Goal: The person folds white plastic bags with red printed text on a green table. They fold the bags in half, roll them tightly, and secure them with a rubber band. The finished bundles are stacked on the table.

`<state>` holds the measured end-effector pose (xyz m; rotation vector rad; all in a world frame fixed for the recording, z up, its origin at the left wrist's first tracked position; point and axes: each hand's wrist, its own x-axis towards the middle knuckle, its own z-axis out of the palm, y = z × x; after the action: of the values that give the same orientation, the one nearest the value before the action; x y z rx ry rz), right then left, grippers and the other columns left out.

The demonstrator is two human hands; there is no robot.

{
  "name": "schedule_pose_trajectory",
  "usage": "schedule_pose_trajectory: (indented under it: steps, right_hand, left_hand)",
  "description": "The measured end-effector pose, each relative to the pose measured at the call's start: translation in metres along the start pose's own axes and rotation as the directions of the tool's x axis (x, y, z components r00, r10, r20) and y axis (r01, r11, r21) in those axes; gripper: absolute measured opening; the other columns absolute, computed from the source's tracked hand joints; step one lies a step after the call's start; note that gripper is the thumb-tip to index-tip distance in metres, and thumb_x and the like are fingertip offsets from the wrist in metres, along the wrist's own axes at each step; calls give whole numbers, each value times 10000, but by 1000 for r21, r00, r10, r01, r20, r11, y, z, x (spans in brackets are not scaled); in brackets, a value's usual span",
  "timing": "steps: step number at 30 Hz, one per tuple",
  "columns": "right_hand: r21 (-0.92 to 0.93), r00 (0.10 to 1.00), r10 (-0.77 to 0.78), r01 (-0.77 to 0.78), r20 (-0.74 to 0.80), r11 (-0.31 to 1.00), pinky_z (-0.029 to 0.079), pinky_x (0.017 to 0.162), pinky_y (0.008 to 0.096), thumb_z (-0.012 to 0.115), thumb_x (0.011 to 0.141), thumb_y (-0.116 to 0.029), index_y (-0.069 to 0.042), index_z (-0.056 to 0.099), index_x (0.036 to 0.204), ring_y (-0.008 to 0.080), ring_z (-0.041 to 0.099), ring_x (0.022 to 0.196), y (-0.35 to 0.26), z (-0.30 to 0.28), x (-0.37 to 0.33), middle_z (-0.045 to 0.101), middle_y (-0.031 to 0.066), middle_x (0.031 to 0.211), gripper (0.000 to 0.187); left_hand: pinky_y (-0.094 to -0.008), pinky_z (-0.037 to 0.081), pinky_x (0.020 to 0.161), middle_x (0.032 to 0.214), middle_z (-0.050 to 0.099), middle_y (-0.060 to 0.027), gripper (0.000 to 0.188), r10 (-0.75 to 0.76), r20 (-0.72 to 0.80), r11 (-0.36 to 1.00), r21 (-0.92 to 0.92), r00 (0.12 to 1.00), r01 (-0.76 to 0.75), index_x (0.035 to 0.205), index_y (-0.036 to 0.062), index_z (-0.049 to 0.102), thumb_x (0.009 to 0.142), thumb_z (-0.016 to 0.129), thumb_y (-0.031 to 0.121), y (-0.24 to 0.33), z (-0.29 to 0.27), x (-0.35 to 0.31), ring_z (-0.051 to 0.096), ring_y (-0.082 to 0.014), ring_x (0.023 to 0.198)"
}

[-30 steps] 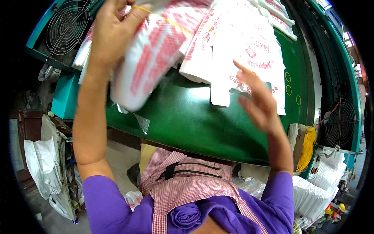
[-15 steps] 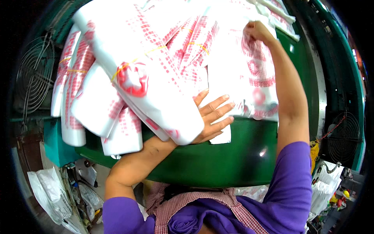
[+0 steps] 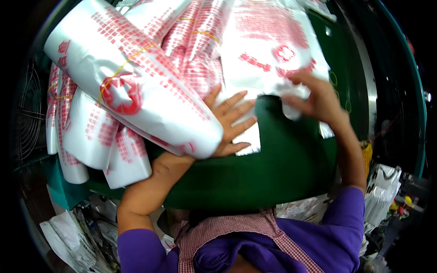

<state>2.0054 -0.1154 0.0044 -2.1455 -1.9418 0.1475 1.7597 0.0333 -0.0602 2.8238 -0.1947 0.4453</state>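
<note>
The left hand (image 3: 227,120) is laid flat, fingers spread, under the banded bundles of white-and-red bags (image 3: 136,95); the right hand (image 3: 314,98) is pinched shut on a flat bag stack (image 3: 273,54) just above it on the green table (image 3: 282,168); gathering appears under way; a firm, even pull seems called for next.

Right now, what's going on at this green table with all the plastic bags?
A person in a purple top is sorting white plastic bags with red print on a green table. The left hand lies flat, fingers spread, against rolled bundles of bags tied with yellow rubber bands, piled at the left. The right hand pinches the near edge of a flat stack of bags farther back.
</note>
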Motion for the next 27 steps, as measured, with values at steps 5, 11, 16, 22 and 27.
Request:
schedule_pose_trajectory:
  steps: [5,11,16,22,27]
  right_hand:
    - [-410,986,22,-90,-168,908,516,733,373,525,792,-43,-11,558,958,315,571,880,-17,36,-62,557,156,931,172]
    - [-176,998,50,-41,42,984,510,710,383,557,789,-87,-27,537,909,296,571,886,-58,11,-148,557,129,922,135]
    - [321,986,-143,110,83,941,390,956,426,648,824,-257,-56,524,1210,328,478,1141,-98,1,-211,517,144,1206,452]
    - [-230,995,87,-97,-51,968,111,1157,470,401,914,-599,-180,294,1476,313,147,1439,-38,49,-174,228,114,1545,709]
    - [-105,997,69,-72,-35,992,153,1159,432,471,927,-510,-154,312,1466,287,170,1435,-19,41,-150,176,105,1561,666]
  left_hand:
    - [-597,177,1083,1434,432,-81,585,-26,-120,1000,6,992,27,1283,210,564,757,682,437,28,-8,16,378,-267,1350]
    - [-560,159,1103,1416,422,-138,611,172,44,981,-98,984,-167,1297,163,540,797,630,502,97,-13,-24,352,-323,1355]
    - [-557,222,1102,1461,362,-113,766,215,331,971,-176,919,-164,1348,163,470,725,671,560,143,-26,-65,311,-309,1375]
    - [-455,230,1143,1512,279,-116,1004,209,533,971,-14,820,-238,1412,160,385,521,827,304,157,-35,-77,247,-312,1407]
    - [-440,289,1124,1495,309,-113,834,157,437,988,-60,886,-145,1408,132,389,654,746,160,161,-30,-79,291,-287,1390]
